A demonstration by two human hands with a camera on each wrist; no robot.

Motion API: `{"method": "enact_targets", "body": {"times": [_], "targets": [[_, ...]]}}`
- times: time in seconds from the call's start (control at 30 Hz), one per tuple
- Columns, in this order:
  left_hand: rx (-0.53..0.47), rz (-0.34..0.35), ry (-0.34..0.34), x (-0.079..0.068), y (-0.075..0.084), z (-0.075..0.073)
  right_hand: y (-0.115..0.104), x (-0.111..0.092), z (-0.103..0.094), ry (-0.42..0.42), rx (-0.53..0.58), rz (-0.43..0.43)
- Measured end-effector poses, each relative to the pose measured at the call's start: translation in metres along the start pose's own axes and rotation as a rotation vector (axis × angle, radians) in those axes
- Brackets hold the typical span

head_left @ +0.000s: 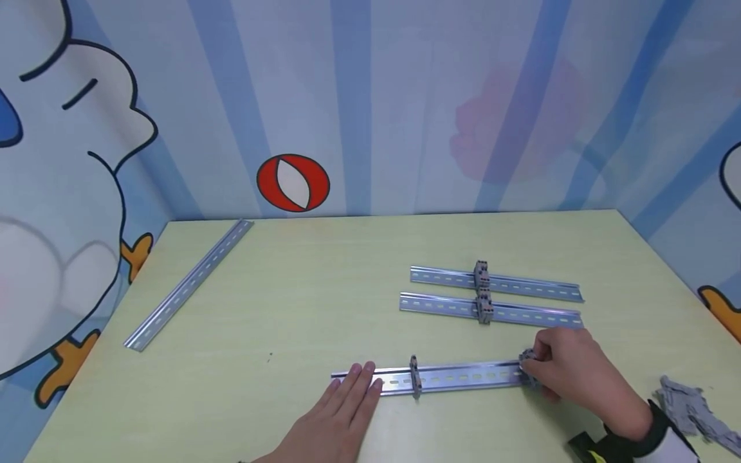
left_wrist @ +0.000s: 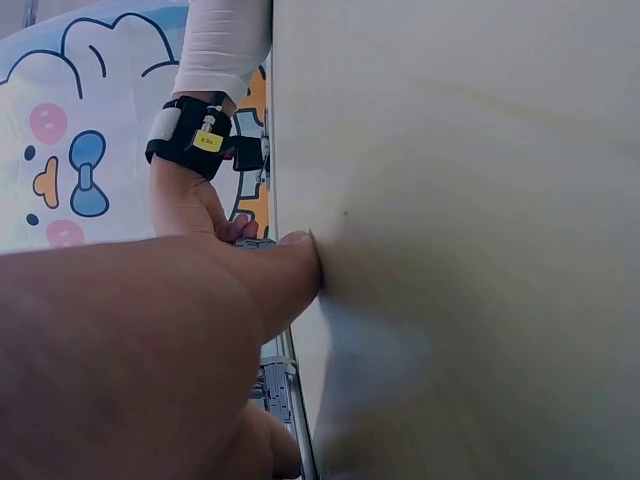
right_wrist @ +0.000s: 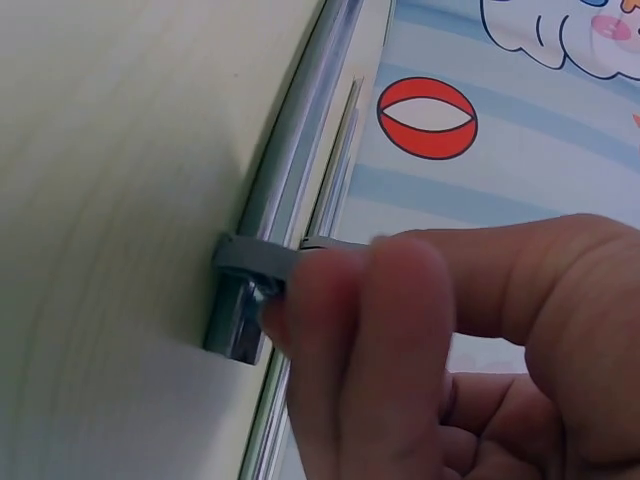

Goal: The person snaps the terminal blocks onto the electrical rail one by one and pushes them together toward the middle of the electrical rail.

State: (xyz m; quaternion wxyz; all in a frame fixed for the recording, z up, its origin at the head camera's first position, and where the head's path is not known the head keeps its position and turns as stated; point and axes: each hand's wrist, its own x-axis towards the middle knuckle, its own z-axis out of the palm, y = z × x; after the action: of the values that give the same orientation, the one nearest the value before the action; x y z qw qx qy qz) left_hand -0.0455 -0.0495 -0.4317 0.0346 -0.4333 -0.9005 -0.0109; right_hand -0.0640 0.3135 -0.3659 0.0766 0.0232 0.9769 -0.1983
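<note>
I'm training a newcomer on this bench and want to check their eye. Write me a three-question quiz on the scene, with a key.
1. Multiple choice: where does the left grip rest?
A) On the grey pile
B) On the left end of the near rail
C) On the right edge of the table

2. True or false: the slanted rail at the far left has a grey block mounted on it.

3. Fill in: the right grip pinches a small grey piece at the near rail's ____ end.

Key: 1. B; 2. False; 3. right
</note>
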Motion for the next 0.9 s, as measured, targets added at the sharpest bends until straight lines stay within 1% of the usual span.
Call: {"method": "enact_targets", "body": {"times": [0.17,0.3,0.37,0.53,0.63,0.73,0.9], "targets": [[0.001,0.005,0.003,0.001,-0.001,0.0,0.003,0.003,0.002,-0.025,0.031,-0.011],[-0.019,0.002,-0.025,0.001,-0.001,-0.001,0.003,0.002,0.003,-0.036,0.03,0.008],[-0.018,0.0,-0.03,0.002,0.0,0.0,0.003,0.0,0.003,-0.046,0.023,0.032],[0.0,-0.007,-0.007,0.001,0.0,0.002,0.0,-0.002,0.0,-0.08,-0.009,0.072],[0.005,-0.007,0.007,0.001,0.0,0.004,0.0,-0.003,-0.005,-0.07,-0.009,0.061],[0.003,-0.004,0.012,0.0,0.0,0.004,0.003,-0.004,-0.008,-0.054,0.019,0.033],[-0.019,-0.009,-0.005,0.0,0.0,0.003,0.008,-0.001,-0.007,-0.07,0.106,0.018]]}}
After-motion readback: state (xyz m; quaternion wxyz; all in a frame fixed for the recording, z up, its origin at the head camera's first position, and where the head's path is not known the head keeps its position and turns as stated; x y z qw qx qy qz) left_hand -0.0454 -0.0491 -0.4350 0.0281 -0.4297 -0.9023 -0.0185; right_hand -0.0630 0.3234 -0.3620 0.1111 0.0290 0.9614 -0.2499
